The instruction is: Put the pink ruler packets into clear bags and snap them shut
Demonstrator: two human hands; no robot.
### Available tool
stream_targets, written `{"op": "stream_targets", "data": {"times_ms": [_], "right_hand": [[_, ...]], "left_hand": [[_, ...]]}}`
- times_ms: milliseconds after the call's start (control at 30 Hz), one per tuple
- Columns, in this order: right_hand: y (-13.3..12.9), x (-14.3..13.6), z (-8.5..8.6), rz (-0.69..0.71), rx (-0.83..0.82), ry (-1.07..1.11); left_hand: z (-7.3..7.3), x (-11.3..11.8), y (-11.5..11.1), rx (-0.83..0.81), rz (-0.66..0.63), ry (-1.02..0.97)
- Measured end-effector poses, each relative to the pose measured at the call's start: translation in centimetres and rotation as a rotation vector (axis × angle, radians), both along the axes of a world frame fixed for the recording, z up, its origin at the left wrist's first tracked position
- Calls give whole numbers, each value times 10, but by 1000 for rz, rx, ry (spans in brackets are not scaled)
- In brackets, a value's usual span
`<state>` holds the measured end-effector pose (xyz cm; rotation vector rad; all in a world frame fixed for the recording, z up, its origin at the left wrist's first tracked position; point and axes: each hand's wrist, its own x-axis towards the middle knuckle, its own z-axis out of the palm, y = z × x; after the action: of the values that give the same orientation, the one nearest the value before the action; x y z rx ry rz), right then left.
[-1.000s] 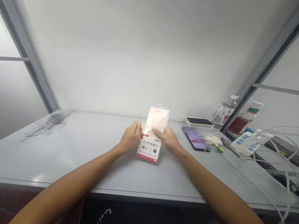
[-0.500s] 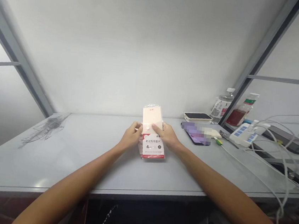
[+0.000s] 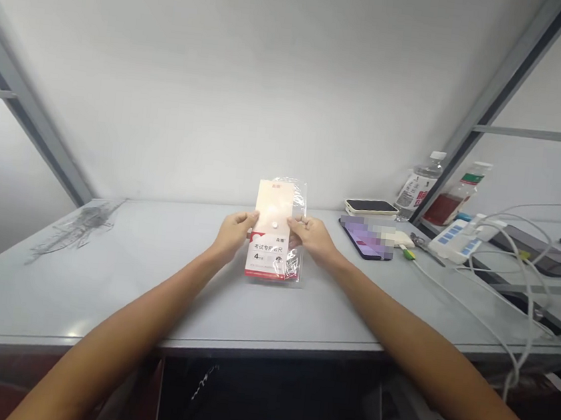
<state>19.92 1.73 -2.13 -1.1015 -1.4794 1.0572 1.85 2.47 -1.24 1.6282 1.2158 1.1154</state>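
A flat pale pink and white ruler set packet [image 3: 274, 199] stands tilted up above the desk, with red trim, printed Chinese characters and a small round button at its middle. Clear plastic wrapping [image 3: 300, 202] sticks out past its right side, crinkled and shiny. My left hand [image 3: 234, 233] pinches the packet's left edge, thumb in front. On the other side, my right hand [image 3: 314, 237] grips the right edge through the plastic, its thumb on the front face. The fingers behind the packet are mostly hidden.
Right of my hands lie a phone with a purple screen [image 3: 365, 239] and a pale-cased phone [image 3: 371, 207]. Beyond are a clear bottle [image 3: 418, 188], a bottle of red liquid [image 3: 455, 198], a white power strip [image 3: 458, 241] and loose white cables [image 3: 470, 310]. A wall rises behind the desk [image 3: 155, 257].
The packet has shifted slightly left and up in view, and more clear plastic shows on its right. My left hand has moved to its left edge; my right thumb has slid toward the right edge.
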Motion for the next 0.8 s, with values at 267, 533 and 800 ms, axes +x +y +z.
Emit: {"op": "stream_targets", "data": {"times_ms": [267,533,800], "right_hand": [[25,52,-5,-166,-132,-371],[35,71,-24,-405,-77,-756],[19,45,-13,-337,179,-796]], "left_hand": [[17,-74,35,-156,324,549],[8,-73,33,-174,383,989],[-13,-1,3,149,120,1026]]}}
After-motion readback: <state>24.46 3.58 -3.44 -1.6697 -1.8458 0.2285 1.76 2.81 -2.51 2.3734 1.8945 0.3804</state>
